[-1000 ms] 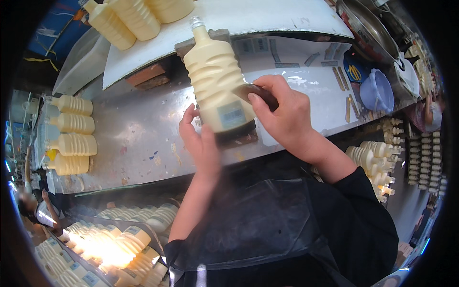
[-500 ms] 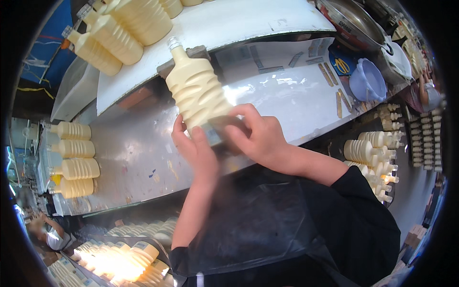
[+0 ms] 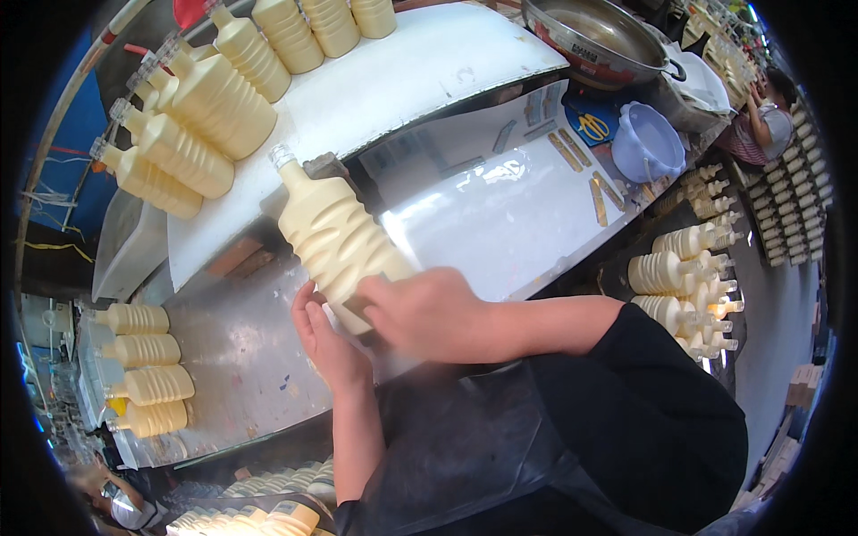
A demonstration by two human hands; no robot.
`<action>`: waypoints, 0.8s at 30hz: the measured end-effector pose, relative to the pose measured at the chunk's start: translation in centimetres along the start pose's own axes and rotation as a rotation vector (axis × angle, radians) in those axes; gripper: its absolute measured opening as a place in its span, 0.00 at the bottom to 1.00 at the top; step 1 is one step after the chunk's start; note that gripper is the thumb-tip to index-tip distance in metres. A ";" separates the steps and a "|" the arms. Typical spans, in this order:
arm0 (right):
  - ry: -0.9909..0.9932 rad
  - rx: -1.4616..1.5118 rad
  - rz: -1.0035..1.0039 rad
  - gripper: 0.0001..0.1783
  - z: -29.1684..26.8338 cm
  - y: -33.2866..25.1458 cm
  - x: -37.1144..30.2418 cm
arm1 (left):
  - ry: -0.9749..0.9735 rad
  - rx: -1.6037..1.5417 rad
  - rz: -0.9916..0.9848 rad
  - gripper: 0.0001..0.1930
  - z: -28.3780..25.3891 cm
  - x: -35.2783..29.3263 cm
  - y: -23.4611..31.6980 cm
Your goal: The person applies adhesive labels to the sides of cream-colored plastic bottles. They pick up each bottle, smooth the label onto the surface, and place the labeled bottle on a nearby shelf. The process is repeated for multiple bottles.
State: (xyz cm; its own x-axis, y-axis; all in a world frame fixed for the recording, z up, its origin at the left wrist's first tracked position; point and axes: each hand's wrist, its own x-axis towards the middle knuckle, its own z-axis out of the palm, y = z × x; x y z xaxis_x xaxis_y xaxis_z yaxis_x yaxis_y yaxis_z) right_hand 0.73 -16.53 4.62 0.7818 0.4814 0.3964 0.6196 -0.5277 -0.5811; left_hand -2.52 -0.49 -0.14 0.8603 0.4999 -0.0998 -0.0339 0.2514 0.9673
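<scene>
A cream plastic bottle (image 3: 332,228) with a clear neck and wavy ridges lies slanted, its neck pointing away to the left. The upper part lies by a dark block (image 3: 323,168) at the shelf edge. Low on its left side, my left hand (image 3: 335,353) grips the bottle near the base, fingers curled along it. Over the bottle's lower end is my right hand (image 3: 433,313), blurred, fingers bent around a dark flat piece (image 3: 354,314) whose kind I cannot make out. The hands hide most of the base.
More cream bottles (image 3: 223,103) stand on the white raised shelf (image 3: 429,67); several lie at the left edge (image 3: 152,384) and right (image 3: 661,272). Beyond are narrow strips (image 3: 563,152), yellow-handled scissors (image 3: 592,127), a lavender bucket (image 3: 648,143) and a metal pan (image 3: 599,36). A person (image 3: 764,125) sits far right.
The view has shifted, so the bottle appears lower and further left. My right hand has moved left across the bottle's lower end and blurs. My left hand stays by the base.
</scene>
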 end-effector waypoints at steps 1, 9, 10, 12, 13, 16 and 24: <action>0.020 -0.006 0.036 0.10 -0.4 0.6 -0.2 | -0.008 -0.015 0.014 0.21 0.4 -0.2 0.1; 0.192 0.189 0.285 0.15 -1.5 5.7 -2.2 | -0.113 0.382 0.129 0.35 0.7 -0.4 -1.4; 0.181 0.205 0.357 0.14 -1.8 6.7 -2.1 | -0.111 0.341 0.129 0.35 0.6 -0.3 -1.7; 0.249 0.309 0.403 0.12 -1.0 11.8 -2.6 | -0.104 0.259 0.134 0.34 0.3 0.0 -2.3; 0.226 0.499 0.608 0.10 -1.2 14.4 -2.6 | -0.098 0.263 0.147 0.33 0.2 -0.1 -2.1; 0.142 -0.004 0.553 0.15 -3.4 19.5 -2.2 | -0.087 0.246 0.161 0.30 0.2 -0.4 -2.1; -0.257 -0.572 0.476 0.28 -5.6 19.9 -1.8 | -0.070 0.187 0.106 0.30 0.2 -0.6 -1.9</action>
State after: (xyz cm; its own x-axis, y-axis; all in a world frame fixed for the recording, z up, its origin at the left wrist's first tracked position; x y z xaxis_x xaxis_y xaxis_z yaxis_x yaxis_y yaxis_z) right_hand 12.08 -31.76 -3.68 0.9746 0.2231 -0.0210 0.2168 -0.9625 -0.1631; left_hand -2.86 -1.47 -1.84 0.8904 0.4549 0.0149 -0.0368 0.0393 0.9986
